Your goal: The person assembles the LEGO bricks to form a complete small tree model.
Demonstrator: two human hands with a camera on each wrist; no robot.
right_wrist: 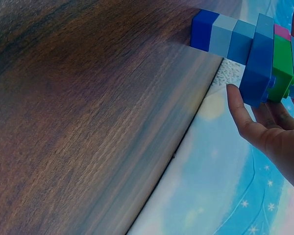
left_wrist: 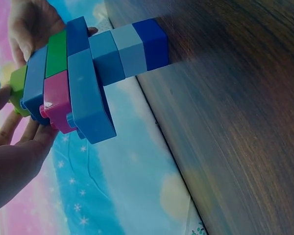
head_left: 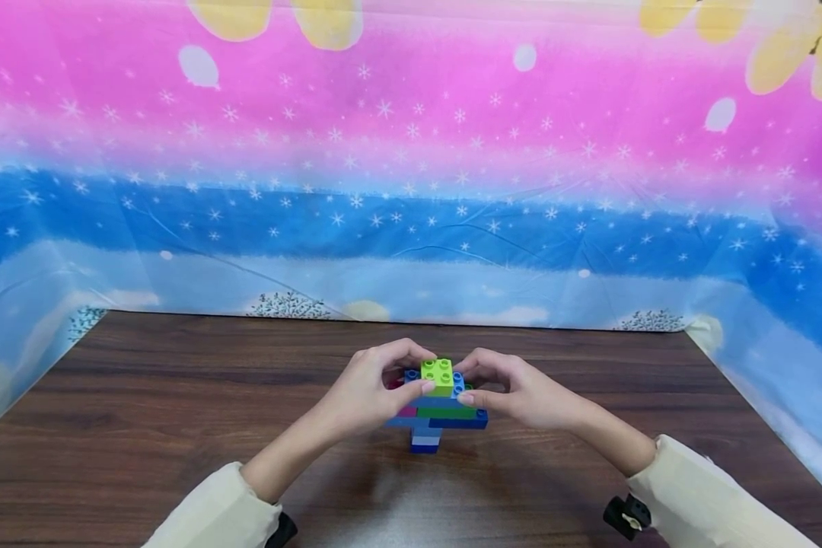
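Note:
A structure of toy building bricks stands upright on the table in the head view. Its narrow column has a dark blue brick at the bottom, with a pale blue brick and a mid-blue one above. Wider layers of blue, then pink and green bricks, spread over the column. Higher up lies a blue brick, topped by a lime green brick. My left hand pinches the lime brick between thumb and fingers. My right hand holds the upper blue brick's right end; some fingertips are hidden.
The dark wood table ends at a printed cloth backdrop at the back and sides. A black wrist device sits by the right sleeve, and another by the left.

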